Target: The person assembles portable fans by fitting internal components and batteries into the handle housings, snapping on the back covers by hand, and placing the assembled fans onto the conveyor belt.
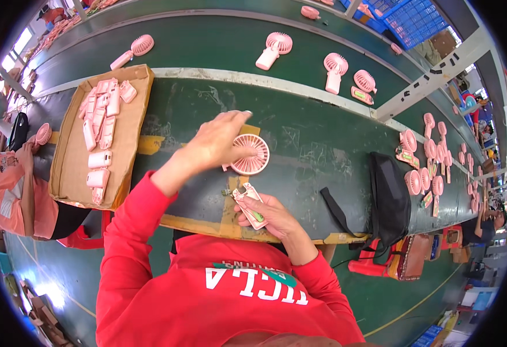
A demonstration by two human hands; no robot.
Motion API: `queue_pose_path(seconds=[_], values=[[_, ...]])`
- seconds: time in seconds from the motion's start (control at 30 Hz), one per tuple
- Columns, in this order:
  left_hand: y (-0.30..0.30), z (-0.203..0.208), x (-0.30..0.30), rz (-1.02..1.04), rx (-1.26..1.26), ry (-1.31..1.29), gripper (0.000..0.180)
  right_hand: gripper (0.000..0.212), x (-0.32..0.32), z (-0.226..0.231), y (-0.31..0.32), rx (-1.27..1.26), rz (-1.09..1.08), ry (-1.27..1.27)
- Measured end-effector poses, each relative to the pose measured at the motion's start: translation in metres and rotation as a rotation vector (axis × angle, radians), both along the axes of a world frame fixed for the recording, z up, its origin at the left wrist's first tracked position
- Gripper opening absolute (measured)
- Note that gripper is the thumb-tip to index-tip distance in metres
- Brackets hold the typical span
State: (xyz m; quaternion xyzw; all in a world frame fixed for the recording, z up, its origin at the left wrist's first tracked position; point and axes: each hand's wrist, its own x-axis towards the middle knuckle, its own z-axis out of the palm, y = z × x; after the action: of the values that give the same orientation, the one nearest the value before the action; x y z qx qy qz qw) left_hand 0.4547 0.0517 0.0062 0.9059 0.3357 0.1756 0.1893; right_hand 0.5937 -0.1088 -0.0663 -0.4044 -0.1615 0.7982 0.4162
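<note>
My right hand [273, 216] grips a pink fan handle [252, 199] whose inside shows, with a green part in it, just above the bench's front edge. Beyond it, a round pink fan head [257, 163] with a ribbed grille lies face up on the green bench. Over the left side of that fan head hovers my left hand [216, 140], slightly smeared, with fingers stretched and the thumb across the grille; it grips nothing that I can see. Whether a wire joins head and handle cannot be made out.
To the left stands a cardboard tray [135, 115] of pink casing pieces [108, 124]. A black bag [389, 194] with a strap lies to the right. Pink fans [334, 69] rest on the belt [218, 52] beyond a pale rail. A co-worker [22, 188] sits at the far left.
</note>
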Motion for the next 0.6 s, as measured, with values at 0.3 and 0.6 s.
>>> queue_pose_path(seconds=[0.3, 0.6], values=[[0.002, -0.032, -0.016, -0.142, -0.591, 0.075, 0.07, 0.031, -0.001, 0.007, -0.019, 0.049, 0.033, -0.106], [-0.032, -0.006, -0.053, 0.23, -0.912, -0.657, 0.048, 0.035, 0.007, 0.009, -0.02, 0.005, -0.046, -0.203]])
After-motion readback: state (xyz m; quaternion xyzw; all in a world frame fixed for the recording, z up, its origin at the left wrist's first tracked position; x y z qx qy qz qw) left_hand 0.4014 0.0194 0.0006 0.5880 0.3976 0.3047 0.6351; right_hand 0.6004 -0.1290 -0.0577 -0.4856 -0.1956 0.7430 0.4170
